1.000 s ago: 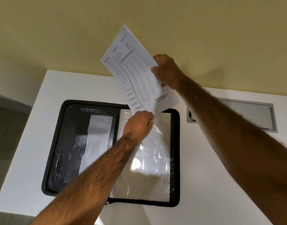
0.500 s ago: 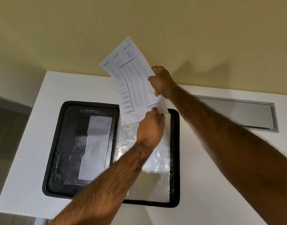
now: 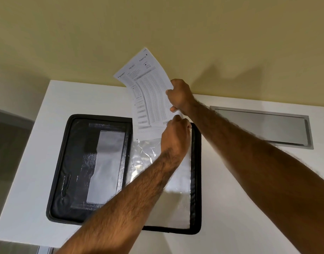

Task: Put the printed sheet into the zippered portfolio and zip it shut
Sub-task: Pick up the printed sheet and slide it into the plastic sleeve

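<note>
A black zippered portfolio (image 3: 69, 162) lies open flat on the white table (image 3: 230, 180), with pockets on its left half and clear plastic sleeves (image 3: 144, 162) on its right half. The printed sheet (image 3: 148, 96) stands nearly upright over the far edge of the right half, slightly bowed, its bottom edge inside the top of a clear sleeve. My right hand (image 3: 179, 96) grips the sheet's right edge. My left hand (image 3: 175, 136) pinches the top of the sleeve at the sheet's lower right corner.
A grey metal cable hatch (image 3: 263, 127) is set flush in the table to the right of the portfolio. A yellowish wall runs behind the table. The table's left edge drops off to a dark floor (image 3: 9, 143).
The sheet has come down from above the portfolio until its bottom edge entered the sleeve. My right hand lowered with it, and my left hand shifted right to the sleeve's top corner.
</note>
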Tool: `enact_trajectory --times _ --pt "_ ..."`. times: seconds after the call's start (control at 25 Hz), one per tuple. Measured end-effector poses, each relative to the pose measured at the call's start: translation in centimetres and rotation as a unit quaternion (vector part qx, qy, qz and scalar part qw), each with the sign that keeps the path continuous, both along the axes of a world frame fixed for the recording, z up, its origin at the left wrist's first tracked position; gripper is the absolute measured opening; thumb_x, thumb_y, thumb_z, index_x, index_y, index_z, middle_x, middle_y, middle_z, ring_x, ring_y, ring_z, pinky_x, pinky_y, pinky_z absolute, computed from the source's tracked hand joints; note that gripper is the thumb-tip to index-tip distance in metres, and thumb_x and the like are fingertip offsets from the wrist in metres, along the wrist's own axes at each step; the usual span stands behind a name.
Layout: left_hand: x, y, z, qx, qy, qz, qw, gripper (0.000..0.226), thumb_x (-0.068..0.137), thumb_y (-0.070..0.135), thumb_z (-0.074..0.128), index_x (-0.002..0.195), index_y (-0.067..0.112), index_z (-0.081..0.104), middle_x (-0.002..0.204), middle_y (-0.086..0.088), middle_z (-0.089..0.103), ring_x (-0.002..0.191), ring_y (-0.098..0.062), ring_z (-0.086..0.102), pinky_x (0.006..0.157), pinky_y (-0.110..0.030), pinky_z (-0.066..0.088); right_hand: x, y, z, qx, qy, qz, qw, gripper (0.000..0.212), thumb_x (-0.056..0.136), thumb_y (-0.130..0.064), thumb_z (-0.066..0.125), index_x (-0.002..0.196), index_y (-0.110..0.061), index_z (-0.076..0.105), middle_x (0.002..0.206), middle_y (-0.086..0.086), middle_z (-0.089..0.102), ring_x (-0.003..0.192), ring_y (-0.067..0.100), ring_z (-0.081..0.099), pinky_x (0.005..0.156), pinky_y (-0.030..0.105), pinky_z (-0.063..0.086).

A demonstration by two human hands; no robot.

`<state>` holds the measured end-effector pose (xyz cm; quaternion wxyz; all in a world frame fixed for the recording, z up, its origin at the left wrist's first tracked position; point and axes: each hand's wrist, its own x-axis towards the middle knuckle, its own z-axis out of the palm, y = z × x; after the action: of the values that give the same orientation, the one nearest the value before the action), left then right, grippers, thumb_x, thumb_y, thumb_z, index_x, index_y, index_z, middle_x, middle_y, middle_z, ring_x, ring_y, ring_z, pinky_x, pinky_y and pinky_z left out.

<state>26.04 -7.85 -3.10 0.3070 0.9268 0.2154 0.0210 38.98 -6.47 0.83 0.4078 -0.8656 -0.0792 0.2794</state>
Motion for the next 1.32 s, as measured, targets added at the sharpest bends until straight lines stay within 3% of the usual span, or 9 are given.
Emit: enact_trajectory --times 0.28,0.4,0.52,0.64,0.8,0.96,1.08,1.2,1.32 --pt "-1.4 -0.9 -0.1 0.004 -0.007 0.004 1.0 0.017 0.098 0.014 0.052 0.083 0.014 0.06 0.078 0.001 0.06 0.068 -0.012 0.056 0.057 -0.027 0.05 1.0 0.3 0.2 -0.004 0.019 -0.01 1.0 0.029 0.097 -0.004 0.05 0.124 -0.007 0.06 0.132 0.008 0.061 0.084 0.026 0.064 0.058 0.041 0.064" --pt "-1.9 -1.1 -0.3 -0.037 0.022 0.031 0.999 0.016 0.1 0.016 0.051 0.105 0.008 0.064 0.094 -0.005 0.066 0.084 -0.017 0.063 0.075 -0.03 0.056 1.2 0.2 0.1 -0.006 0.021 -0.011 1.0 0.031 0.097 -0.004 0.049 0.125 -0.008 0.06 0.128 0.007 0.062 0.073 0.02 0.061 0.056 0.04 0.063" --pt "-2.2 -0.7 -0.5 -0.038 0.079 0.051 0.995 0.023 0.1 0.013 0.049 0.108 0.006 0.07 0.1 -0.007 0.069 0.09 -0.019 0.068 0.088 -0.033 0.058 1.2 0.3 0.2 -0.001 0.027 -0.012 1.0 0.031 0.097 -0.005 0.049 0.126 -0.009 0.06 0.129 0.007 0.062 0.078 0.023 0.063 0.056 0.038 0.063" --pt "-2.4 -1.9 0.3 -0.047 0.081 0.072 0.993 0.021 0.1 0.013 0.051 0.101 0.006 0.071 0.097 -0.007 0.066 0.087 -0.022 0.068 0.083 -0.037 0.06 1.1 0.3 0.2 -0.001 0.03 -0.008 1.0 0.031 0.098 -0.005 0.05 0.128 -0.009 0.058 0.132 0.007 0.06 0.09 0.028 0.064 0.06 0.039 0.064" --pt "-1.9 -3.3 2.0 -0.131 0.086 0.143 0.977 0.019 0.094 0.016 0.04 0.102 0.01 0.057 0.099 -0.01 0.062 0.089 -0.034 0.063 0.077 -0.049 0.057 1.1 0.4 0.1 0.006 0.03 -0.021 0.999 0.03 0.096 -0.001 0.048 0.123 -0.007 0.06 0.13 0.007 0.062 0.077 0.022 0.06 0.055 0.036 0.062" --pt "-1.0 -3.6 2.2 -0.162 0.07 0.165 0.97 0.019 0.093 0.017 0.035 0.105 0.016 0.05 0.099 -0.006 0.058 0.084 -0.025 0.055 0.072 -0.036 0.045 0.7 0.4 0.0 0.003 0.028 -0.032 0.999 0.029 0.096 0.0 0.048 0.121 -0.006 0.06 0.131 0.007 0.062 0.076 0.021 0.061 0.057 0.039 0.064" --pt "-0.6 -3.5 2.1 -0.156 0.052 0.147 0.975 0.008 0.096 0.006 0.054 0.101 0.007 0.061 0.101 -0.004 0.054 0.081 -0.012 0.052 0.058 -0.015 0.035 0.5 0.2 -0.1 0.002 0.03 -0.047 0.998 0.03 0.097 0.0 0.05 0.125 -0.006 0.057 0.138 0.008 0.058 0.088 0.025 0.061 0.056 0.035 0.063" --pt "0.0 -2.7 2.6 -0.092 0.037 0.126 0.987 0.009 0.098 0.008 0.054 0.102 0.008 0.062 0.102 -0.005 0.058 0.085 -0.023 0.063 0.062 -0.031 0.052 0.2 -0.2 -0.9 -0.004 0.033 -0.065 0.997 0.033 0.097 -0.001 0.05 0.13 -0.004 0.054 0.14 0.009 0.055 0.087 0.024 0.061 0.053 0.031 0.062" --pt "0.3 -1.5 2.9 -0.01 0.021 0.091 0.996 0.018 0.099 0.012 0.053 0.104 0.008 0.07 0.101 -0.007 0.066 0.088 -0.021 0.063 0.069 -0.032 0.056 0.5 -0.8 -1.9 -0.01 0.021 -0.047 0.999 0.029 0.094 -0.001 0.048 0.123 0.0 0.055 0.108 0.005 0.058 0.069 0.016 0.054 0.036 0.021 0.048"
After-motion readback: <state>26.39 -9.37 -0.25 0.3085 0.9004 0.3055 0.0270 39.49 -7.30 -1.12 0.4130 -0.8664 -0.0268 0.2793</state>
